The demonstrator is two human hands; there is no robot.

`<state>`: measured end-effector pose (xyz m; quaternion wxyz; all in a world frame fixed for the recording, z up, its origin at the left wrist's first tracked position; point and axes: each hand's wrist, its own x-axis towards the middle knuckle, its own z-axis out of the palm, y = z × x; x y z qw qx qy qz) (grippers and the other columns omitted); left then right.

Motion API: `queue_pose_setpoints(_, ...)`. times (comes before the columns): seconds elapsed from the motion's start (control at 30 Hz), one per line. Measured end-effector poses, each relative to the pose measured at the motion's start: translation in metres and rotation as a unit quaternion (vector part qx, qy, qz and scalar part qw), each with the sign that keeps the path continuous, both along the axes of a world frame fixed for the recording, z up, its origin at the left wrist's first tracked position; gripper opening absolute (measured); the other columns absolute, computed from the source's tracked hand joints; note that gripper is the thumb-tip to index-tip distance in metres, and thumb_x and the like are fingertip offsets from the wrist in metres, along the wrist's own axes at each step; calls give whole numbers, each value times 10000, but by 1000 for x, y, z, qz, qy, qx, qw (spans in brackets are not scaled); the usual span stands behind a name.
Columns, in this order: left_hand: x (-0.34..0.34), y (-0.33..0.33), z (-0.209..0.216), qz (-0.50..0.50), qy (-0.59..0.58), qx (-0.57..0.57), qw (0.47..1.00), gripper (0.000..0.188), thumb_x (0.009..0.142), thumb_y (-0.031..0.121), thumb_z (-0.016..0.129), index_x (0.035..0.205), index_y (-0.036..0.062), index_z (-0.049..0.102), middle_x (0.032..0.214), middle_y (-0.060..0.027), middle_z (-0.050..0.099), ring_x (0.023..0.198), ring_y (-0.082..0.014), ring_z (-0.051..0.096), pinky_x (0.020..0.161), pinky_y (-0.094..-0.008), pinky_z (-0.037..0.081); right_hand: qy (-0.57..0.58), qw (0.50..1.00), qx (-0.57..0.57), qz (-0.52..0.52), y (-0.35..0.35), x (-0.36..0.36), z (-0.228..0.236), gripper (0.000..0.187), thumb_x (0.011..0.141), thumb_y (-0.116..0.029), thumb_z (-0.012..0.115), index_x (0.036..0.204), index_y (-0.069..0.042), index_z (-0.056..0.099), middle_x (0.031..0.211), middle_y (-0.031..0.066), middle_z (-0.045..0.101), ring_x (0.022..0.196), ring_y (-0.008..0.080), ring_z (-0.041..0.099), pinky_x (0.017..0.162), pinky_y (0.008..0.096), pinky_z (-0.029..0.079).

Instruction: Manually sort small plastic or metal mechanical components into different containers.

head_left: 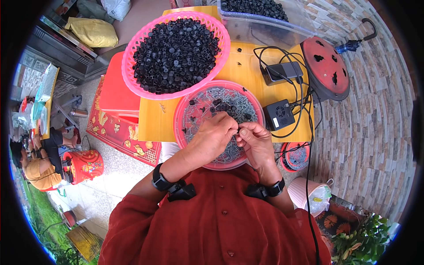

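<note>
Left hand (219, 131) pinched closed, contents hidden; right hand (255, 138) pinching small black plastic piece (239, 130) | over pink basin (178, 119) of silver screws (248, 102) | risk: loosened pinch could drop it among them

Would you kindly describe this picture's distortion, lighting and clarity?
Head view: the multicoloured stone-patterned wall curves near the dark fisheye rim; the pale speckled floor looks bright, nearly washed out; the small dark piece between the bare left hand and bare right hand is too tiny to make out clearly.
</note>
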<state>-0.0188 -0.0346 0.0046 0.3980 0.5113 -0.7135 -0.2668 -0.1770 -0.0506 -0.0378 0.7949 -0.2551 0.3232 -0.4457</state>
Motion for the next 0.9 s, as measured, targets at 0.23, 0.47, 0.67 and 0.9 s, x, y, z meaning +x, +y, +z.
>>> queue_pose_setpoints(0.23, 2, -1, 0, -25, 21, 23, 999, 62, 757, -14, 580, 791, 1, 530, 726, -121, 539, 672, -297, 555, 583, -373, 436, 35, 999, -22, -3, 1, -2, -3, 91, 775, -13, 647, 859, -5, 616, 754, 65, 629, 624, 105, 585, 545, 203, 481)
queue_pose_setpoints(0.47, 0, 0, 7, -34, 93, 107, 989, 77, 733, -10, 604, 772, -8, 537, 698, -118, 548, 632, -266, 578, 548, -340, 450, 23, 999, -11, 48, 3, -7, -1, 75, 786, -59, 650, 829, -14, 607, 690, 46, 605, 586, 103, 570, 522, 204, 468)
queue_pose_setpoints(0.67, 2, 0, 4, -59, 104, 82, 989, 142, 713, 38, 661, 801, -1, 557, 695, -88, 537, 596, -209, 556, 534, -299, 440, -21, 998, 38, 46, 5, -2, -3, 83, 812, -71, 625, 867, -15, 597, 696, 49, 598, 588, 104, 563, 522, 204, 464)
queue_pose_setpoints(0.9, 55, -50, 27, 126, -44, -7, 991, 174, 718, 73, 670, 859, 15, 585, 758, -112, 563, 652, -266, 573, 590, -336, 449, -50, 998, 26, 10, -3, -5, 5, 133, 834, -54, 593, 957, -3, 592, 766, 57, 602, 659, 110, 572, 560, 213, 469)
